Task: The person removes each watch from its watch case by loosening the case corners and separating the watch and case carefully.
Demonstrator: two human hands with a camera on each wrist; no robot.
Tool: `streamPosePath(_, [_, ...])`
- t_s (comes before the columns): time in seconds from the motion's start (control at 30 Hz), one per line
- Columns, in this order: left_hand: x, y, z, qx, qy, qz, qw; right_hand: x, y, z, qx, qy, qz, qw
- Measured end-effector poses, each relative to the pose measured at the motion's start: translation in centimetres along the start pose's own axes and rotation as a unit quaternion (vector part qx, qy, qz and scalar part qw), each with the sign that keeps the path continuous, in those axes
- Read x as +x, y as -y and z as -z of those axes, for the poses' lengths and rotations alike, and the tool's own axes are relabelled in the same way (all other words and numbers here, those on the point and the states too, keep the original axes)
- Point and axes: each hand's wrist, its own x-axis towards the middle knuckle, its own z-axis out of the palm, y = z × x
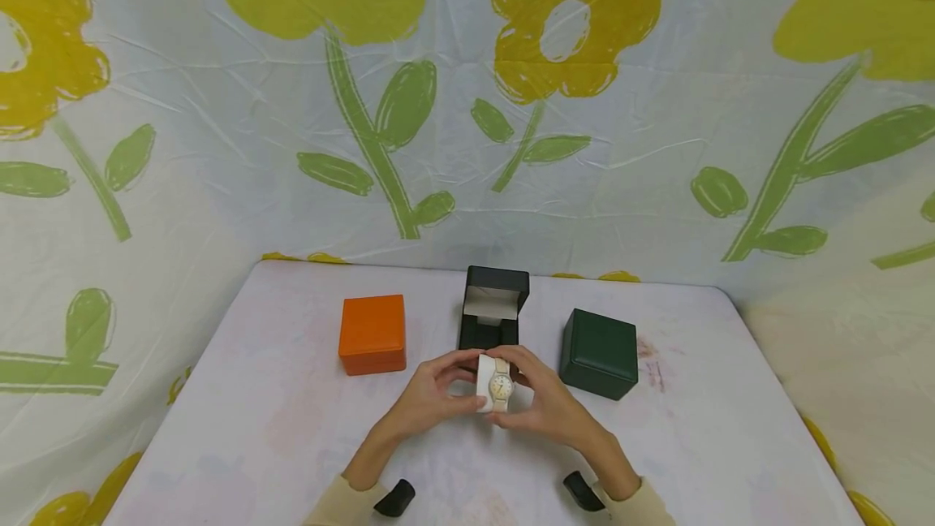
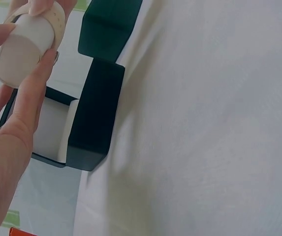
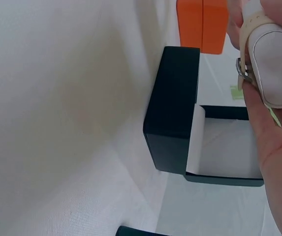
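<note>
Clock dirs taken from the watch, head view, 12 = far side. Far L to far R, a floral cloth [image 1: 621, 169] hangs around & behind the tabletop [image 1: 241, 396], walling off the far edge.

L side: an orange box [image 1: 372, 331] at approx 10 o'clock, lid shut, well apart from the hands. Beige L sleeve [image 1: 339, 503] at 8, w/ a dark wrist device [image 1: 395, 498] between 7 & 8. L hand [image 1: 424, 400] at approx 9, fingers & thumb pinching a white cushion [image 1: 484, 380] by its top & bottom.

Ctr: the watch [image 1: 501, 386], pale dial, cream strap, wrapped round that cushion, held up off the tabletop between both hands. R wrist view shows a metal buckle [image 3: 242, 70] on the strap. At 12, just beyond, a black box [image 1: 493, 291] stands open, lid up, pale lining inside; hands + cushion get in the way of its near edge.

R side: R hand [image 1: 551, 400] at approx 3, clamped on the same cushion, opp. the L. R sleeve [image 1: 635, 502] at 4, another wrist device [image 1: 583, 491] betw. 4 & 5. Green box [image 1: 601, 354] betw. 2 & 3, shut, set at an angle, near the R hand but not touching. Reddish marks [image 1: 648, 355] on the cloth surface just past it, nr 3.
</note>
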Motion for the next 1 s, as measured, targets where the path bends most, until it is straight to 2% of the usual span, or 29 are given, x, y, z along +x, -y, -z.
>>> streamPosePath(0.17, [-0.06, 0.00, -0.13, 0.003, -0.007, 0.005, 1.0000, -0.11, -0.09, -0.07, 0.001, -0.011, -0.012, 1.000])
streamPosePath(0.43, [-0.03, -0.02, -0.10, -0.004, -0.004, 0.007, 1.0000, -0.08, -0.38, -0.08, 0.011, 0.015, 0.009, 1.000])
streamPosePath(0.8, [-0.10, -0.07, -0.21, 0.006, -0.014, 0.011, 0.9998, -0.19, -0.38, -0.08, -0.003, -0.009, 0.004, 1.000])
streamPosePath(1.0, [-0.03, 0.09, -0.22, 0.001, -0.010, 0.007, 0.9999, -0.02, -0.25, -0.02, 0.010, 0.011, 0.011, 1.000])
